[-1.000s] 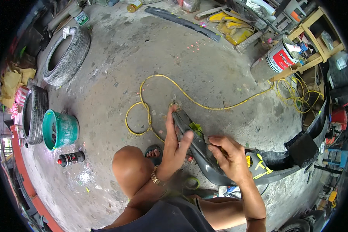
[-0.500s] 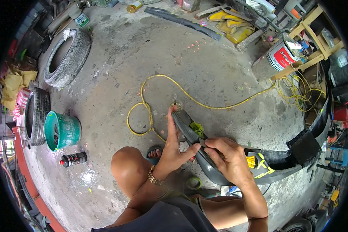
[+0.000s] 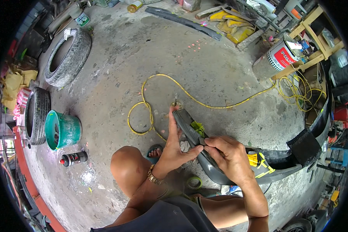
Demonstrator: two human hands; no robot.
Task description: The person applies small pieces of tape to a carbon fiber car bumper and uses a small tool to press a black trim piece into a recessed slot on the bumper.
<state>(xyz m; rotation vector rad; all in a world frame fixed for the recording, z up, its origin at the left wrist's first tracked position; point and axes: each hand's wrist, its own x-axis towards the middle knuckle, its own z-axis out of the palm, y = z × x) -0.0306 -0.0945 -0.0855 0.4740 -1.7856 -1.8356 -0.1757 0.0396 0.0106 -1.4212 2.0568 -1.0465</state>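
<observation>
A long dark car bumper (image 3: 209,169) curves from in front of me off to the right. My left hand (image 3: 173,149) grips its near end, the fingers stretched along the outer side and the thumb reaching over the edge. My right hand (image 3: 234,160) pinches a small dark flat piece (image 3: 203,142) against that edge, close to the left thumb; what exactly the piece is I cannot make out. Crumpled green tape (image 3: 198,128) clings to the inside of the bumper near its end. Strips of yellow tape (image 3: 266,167) stick further along it.
A yellow hose (image 3: 181,89) loops across the concrete floor. To the left are a green bucket (image 3: 75,131), a spray can (image 3: 74,159) and two tires (image 3: 79,50). A tape roll (image 3: 194,183) lies by my feet. A large paint pail (image 3: 276,58) stands at the far right.
Hardly anything differs. The bumper end and both hands have shifted very slightly; the right hand keeps its pinch on the small piece and the left keeps its hold.
</observation>
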